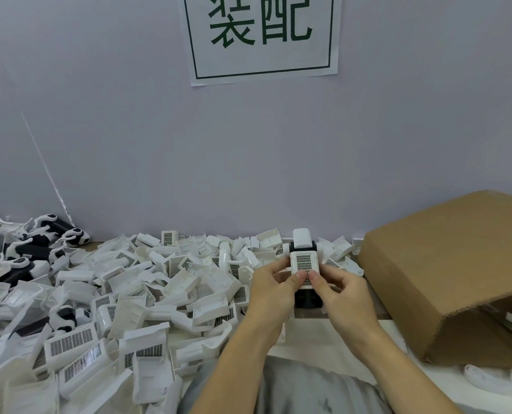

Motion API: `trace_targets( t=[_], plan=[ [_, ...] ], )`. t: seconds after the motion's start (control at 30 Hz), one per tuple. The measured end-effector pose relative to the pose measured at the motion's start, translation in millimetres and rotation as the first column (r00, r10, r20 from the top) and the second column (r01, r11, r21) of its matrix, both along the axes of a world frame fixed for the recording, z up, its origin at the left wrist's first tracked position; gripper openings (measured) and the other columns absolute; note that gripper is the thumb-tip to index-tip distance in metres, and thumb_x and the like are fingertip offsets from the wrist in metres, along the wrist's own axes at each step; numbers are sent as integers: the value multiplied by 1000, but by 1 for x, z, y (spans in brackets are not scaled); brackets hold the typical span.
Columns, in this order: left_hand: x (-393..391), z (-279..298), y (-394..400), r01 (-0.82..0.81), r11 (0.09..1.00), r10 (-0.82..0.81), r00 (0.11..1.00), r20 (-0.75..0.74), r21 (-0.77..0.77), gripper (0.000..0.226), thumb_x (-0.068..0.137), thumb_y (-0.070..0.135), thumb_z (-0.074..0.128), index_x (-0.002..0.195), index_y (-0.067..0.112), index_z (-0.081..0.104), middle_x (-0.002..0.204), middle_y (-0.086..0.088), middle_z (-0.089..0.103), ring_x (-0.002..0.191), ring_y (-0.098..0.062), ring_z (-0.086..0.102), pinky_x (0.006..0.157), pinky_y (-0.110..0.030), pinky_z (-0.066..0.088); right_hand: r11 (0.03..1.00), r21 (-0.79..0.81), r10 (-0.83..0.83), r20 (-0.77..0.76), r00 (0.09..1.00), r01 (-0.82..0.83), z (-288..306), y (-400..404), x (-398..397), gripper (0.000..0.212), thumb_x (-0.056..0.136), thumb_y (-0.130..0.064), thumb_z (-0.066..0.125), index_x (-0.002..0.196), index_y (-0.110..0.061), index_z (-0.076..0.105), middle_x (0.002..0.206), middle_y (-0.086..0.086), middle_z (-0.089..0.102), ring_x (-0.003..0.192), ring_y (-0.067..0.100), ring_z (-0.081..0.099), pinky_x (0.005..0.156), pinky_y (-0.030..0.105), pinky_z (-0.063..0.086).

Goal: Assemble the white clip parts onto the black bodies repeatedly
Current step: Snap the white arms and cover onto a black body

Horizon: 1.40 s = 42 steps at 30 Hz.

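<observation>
Holding black body (pixel 307 300), cardboard box (pixel 446 273) beside

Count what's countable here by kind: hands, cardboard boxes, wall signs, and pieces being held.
hands: 2, left and right
cardboard box: 1
wall sign: 1
held black-and-white piece: 1
Total: 5
The loose white parts are piled too thickly to count.
</observation>
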<state>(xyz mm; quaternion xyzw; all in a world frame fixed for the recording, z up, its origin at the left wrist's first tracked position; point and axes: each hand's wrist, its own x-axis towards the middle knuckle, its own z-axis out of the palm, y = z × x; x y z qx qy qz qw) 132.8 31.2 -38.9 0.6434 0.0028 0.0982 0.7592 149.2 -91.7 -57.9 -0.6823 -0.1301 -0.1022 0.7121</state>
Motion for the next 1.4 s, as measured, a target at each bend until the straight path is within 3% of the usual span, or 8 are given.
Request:
trace_targets(
  t=[0.33, 0.53, 0.77, 0.9, 1.0, 1.1, 1.2, 1.4],
  plan=[
    [-1, 2, -2, -92, 990, 89, 995, -35, -106, 20, 92, 19, 73, 110, 8, 74, 97, -5, 79, 92, -23, 77, 72, -37, 61, 999, -27, -38, 38, 999, 39, 1, 9, -6, 25, 91, -28, 72, 114, -22, 63, 102, -5, 73, 94, 6, 70, 74, 18, 55],
    [0, 12, -3, -94, 953, 56, 989, -138, -287, 37, 103, 37, 56, 100, 5, 74, 88, -9, 79, 76, -17, 76, 58, -27, 58, 948, -283, -111, 141, 984, 148, 2, 7, -6, 63, 79, -31, 84, 135, -25, 55, 125, -11, 60, 118, 5, 56, 98, 30, 50],
    [-1, 21, 24, -307, 944, 308, 951, 11, 125, 23, 101, 25, 60, 86, 11, 72, 70, 2, 71, 61, -18, 58, 58, -31, 48, 965, 202, -134, -164, 977, 166, 10, -9, -2, 20, 91, -26, 73, 106, -14, 68, 92, 3, 66, 50, 11, 61, 45, 31, 54],
    [-5, 25, 38, -168, 979, 155, 981, 119, 112, 24, 100, 17, 61, 115, 34, 70, 113, 12, 70, 98, -4, 66, 77, -23, 51, 923, 375, 15, -264, 964, 89, 16, -17, -2, 16, 94, -27, 63, 91, -15, 73, 102, -2, 69, 38, 16, 50, 61, 42, 52],
    [-8, 23, 37, 42, 998, -47, 994, 101, 48, 31, 100, 16, 61, 117, 40, 73, 123, 11, 69, 117, -7, 64, 97, -31, 51, 876, 470, 248, -245, 937, -110, 16, -15, -6, 49, 80, -35, 64, 120, -7, 70, 125, 15, 69, 105, 37, 68, 88, 53, 48],
    [-8, 23, 36, 31, 999, -37, 985, 171, 40, 31, 100, 8, 59, 105, 31, 78, 112, 2, 75, 102, -12, 71, 83, -25, 56, 836, 525, 322, -230, 918, -162, 17, -14, -8, 65, 76, -36, 64, 129, 1, 62, 120, 23, 68, 95, 35, 63, 86, 45, 42],
    [-8, 24, 38, -52, 999, 48, 975, 215, 11, 26, 94, 5, 68, 100, 27, 80, 91, 3, 77, 86, -14, 74, 75, -26, 58, 831, 538, 315, -246, 917, -142, 20, -14, -9, 44, 88, -31, 61, 120, -1, 64, 105, 20, 66, 77, 25, 62, 71, 35, 47],
    [-11, 34, 25, -113, 992, 91, 951, 297, 57, 26, 70, 11, 89, 87, 29, 81, 75, 4, 74, 78, -14, 69, 72, -22, 54, 867, 490, 315, -408, 857, -86, 15, -13, -6, 46, 105, -42, 44, 126, -5, 63, 116, 28, 70, 83, 35, 73, 100, 57, 48]
  ],
)
